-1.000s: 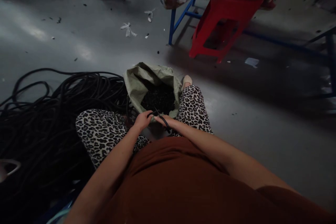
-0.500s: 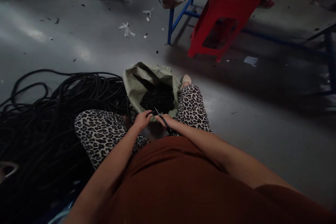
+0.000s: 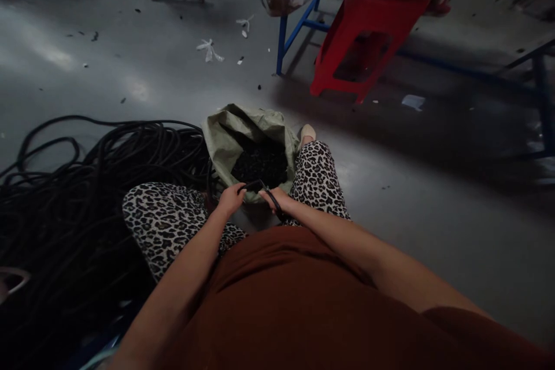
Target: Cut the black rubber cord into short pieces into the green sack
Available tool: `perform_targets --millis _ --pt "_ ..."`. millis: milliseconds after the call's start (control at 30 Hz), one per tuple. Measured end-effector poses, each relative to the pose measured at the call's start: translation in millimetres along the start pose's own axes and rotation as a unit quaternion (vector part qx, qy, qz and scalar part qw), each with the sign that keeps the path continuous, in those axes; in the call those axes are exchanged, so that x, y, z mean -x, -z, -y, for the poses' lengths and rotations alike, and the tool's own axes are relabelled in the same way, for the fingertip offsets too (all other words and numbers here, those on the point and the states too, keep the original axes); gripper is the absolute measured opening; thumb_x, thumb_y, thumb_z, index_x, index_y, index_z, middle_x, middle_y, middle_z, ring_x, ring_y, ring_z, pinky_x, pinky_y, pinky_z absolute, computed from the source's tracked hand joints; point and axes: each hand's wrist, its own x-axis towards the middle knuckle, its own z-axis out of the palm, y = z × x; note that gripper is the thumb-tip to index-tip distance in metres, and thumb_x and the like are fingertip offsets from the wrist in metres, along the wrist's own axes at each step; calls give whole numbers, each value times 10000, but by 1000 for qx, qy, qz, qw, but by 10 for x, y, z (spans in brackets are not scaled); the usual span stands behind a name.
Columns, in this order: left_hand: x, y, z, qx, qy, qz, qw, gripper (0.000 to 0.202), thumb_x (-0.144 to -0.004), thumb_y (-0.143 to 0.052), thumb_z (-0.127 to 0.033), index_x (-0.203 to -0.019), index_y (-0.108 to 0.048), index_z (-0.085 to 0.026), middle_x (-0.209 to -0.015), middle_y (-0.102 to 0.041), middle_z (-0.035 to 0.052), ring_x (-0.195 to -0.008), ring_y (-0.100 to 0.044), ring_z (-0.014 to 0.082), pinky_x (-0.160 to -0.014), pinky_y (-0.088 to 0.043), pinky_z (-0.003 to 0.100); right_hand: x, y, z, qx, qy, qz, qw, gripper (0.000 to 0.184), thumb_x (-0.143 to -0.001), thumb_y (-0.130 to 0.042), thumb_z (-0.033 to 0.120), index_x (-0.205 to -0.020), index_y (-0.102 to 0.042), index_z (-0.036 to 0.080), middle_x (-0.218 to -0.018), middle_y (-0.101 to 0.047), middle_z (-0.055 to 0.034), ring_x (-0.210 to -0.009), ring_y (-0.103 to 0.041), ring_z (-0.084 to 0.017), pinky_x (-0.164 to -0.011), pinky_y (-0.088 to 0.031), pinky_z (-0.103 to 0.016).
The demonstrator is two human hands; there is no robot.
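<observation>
I sit with my legs in leopard-print trousers either side of a pale green sack (image 3: 225, 139) that holds small black pieces (image 3: 260, 165). My left hand (image 3: 230, 198) is closed on a black cable (image 3: 250, 187) just over the sack's near rim. My right hand (image 3: 277, 199) is closed on a dark-handled cutting tool (image 3: 274, 201) whose tip meets the cable end. The two hands are almost touching, between my knees.
A big tangle of black cable (image 3: 87, 196) covers the floor at my left. A red plastic stool (image 3: 368, 23) and a blue metal frame (image 3: 299, 17) stand ahead. Scraps of paper and black bits lie scattered on the grey floor (image 3: 433, 202).
The hands stayed over the sack's rim; the cable end now arcs a little higher between them and the tool tip has shifted slightly.
</observation>
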Motion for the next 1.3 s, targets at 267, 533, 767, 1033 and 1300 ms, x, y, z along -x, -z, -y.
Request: perform_targets --millis 267,533,767,1033,1300 --pt "-13 14 6 12 10 -28 1000 348 -859 -500 -252 -1165 -645 -177 -1142 -686 76 -1076 -619 220 -951 -474 319 66 -10 66 -2 -4 36 999 686 -856 -402 709 -1030 -666 100 -577 -621 -57 -388 -564 -159 -396 -466 -234" --pt "12 8 -53 46 -25 -18 998 324 -852 -497 -240 -1124 -665 -183 -1112 -698 57 -1061 -622 204 -953 -476 317 12 -52 38 10 18 47 999 742 -839 -395 736 -1080 -650 82 -749 -674 -108 -459 -598 -160 -410 -480 -228" --pt "7 -29 -58 50 -31 -6 998 332 -849 -504 -233 -1132 -663 -163 -1148 -684 72 -1099 -607 209 -987 -454 323 9 -32 39 28 22 41 999 716 -857 -393 714 -1105 -649 93 -785 -688 -114 -495 -618 -170 -442 -491 -234" --pt "19 -4 -58 62 -48 16 997 314 -852 -492 -231 -1098 -684 -189 -1123 -696 46 -1095 -608 205 -988 -453 325 13 -33 45 27 13 29 999 643 -860 -455 666 -1053 -667 90 -786 -688 -109 -577 -632 -171 -481 -490 -209" --pt "39 15 -119 84 -21 1 996 302 -840 -509 -237 -1069 -700 -189 -926 -735 31 -947 -660 194 -922 -499 309 15 -30 33 36 44 21 998 659 -873 -410 680 -1059 -670 104 -774 -689 -93 -435 -577 -134 -408 -456 -202"
